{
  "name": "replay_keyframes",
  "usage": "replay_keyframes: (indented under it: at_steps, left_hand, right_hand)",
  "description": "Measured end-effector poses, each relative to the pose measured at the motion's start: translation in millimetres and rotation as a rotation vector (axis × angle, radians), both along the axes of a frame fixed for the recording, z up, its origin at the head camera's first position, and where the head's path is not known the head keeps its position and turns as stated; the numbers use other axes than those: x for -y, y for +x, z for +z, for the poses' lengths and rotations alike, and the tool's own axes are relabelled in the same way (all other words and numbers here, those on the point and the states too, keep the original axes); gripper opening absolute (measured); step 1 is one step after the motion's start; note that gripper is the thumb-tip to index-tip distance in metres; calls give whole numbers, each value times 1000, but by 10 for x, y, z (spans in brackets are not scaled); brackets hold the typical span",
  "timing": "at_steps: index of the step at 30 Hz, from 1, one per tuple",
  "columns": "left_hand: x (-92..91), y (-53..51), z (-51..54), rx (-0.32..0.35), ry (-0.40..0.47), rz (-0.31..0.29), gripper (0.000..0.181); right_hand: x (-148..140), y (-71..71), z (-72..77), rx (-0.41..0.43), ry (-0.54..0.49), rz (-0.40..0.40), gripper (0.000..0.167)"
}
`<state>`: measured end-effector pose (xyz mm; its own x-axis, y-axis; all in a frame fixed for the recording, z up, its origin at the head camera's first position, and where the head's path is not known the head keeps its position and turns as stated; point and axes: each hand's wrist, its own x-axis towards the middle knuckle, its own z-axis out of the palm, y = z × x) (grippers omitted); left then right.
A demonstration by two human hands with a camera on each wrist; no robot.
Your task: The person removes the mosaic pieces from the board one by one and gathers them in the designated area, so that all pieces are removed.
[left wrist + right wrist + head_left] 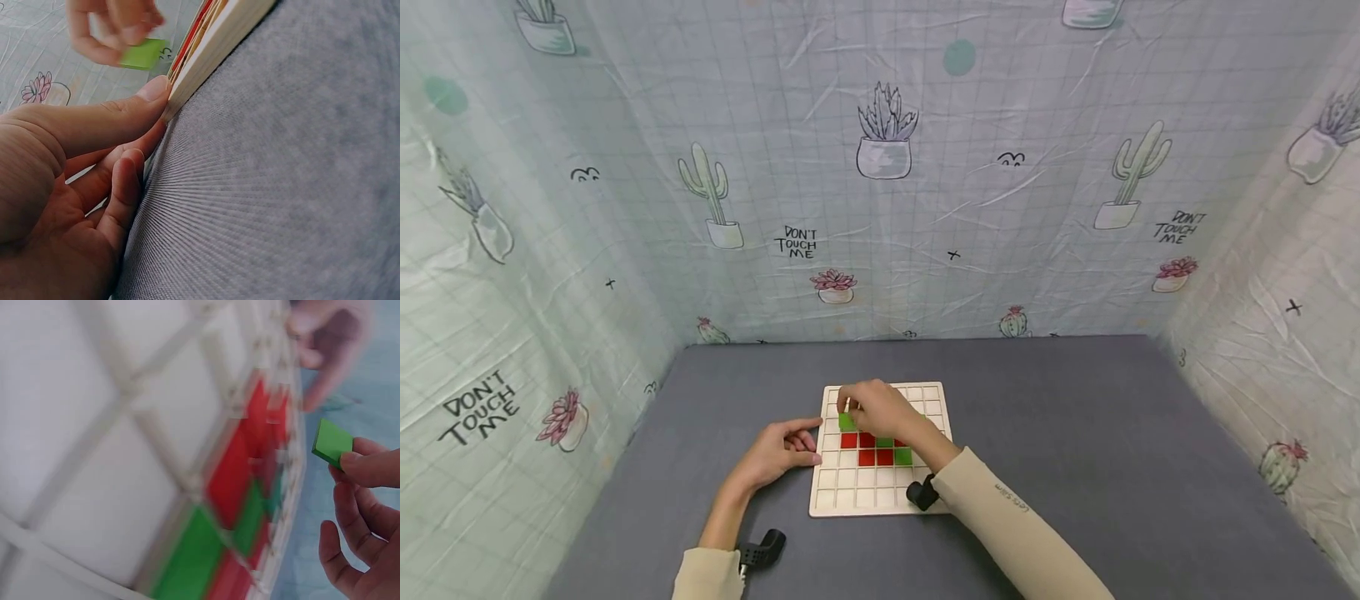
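Observation:
A pale wooden grid board [846, 498] lies on the table, with several red tiles [867, 457] and green tiles [903, 456] in its squares. My right hand [883, 411] reaches over the board's upper left part. Between its thumb and fingers it pinches a square green tile [333, 441], raised above the board in the right wrist view. My left hand [775, 454] touches the board's left edge, thumb and index finger spread along it. In the left wrist view the left thumb [119, 120] rests against the board's side. The right forearm hides some right-hand squares.
The grey tabletop [1060, 433] extends around the board on all sides. A cloth with printed plants [955, 208] hangs behind and along both sides. Each wrist wears a small black camera, one of them a left wrist camera [763, 550].

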<state>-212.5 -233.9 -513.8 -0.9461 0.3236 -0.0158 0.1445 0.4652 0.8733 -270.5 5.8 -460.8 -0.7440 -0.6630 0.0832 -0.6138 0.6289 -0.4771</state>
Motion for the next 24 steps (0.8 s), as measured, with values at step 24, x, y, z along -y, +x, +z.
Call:
replay_keyframes:
  at_steps: [24]
  left_hand:
    - [-3, -19, 10, 9, -6, 16, 65]
  right_hand:
    - [-478, 39, 197, -32, -26, -29, 18]
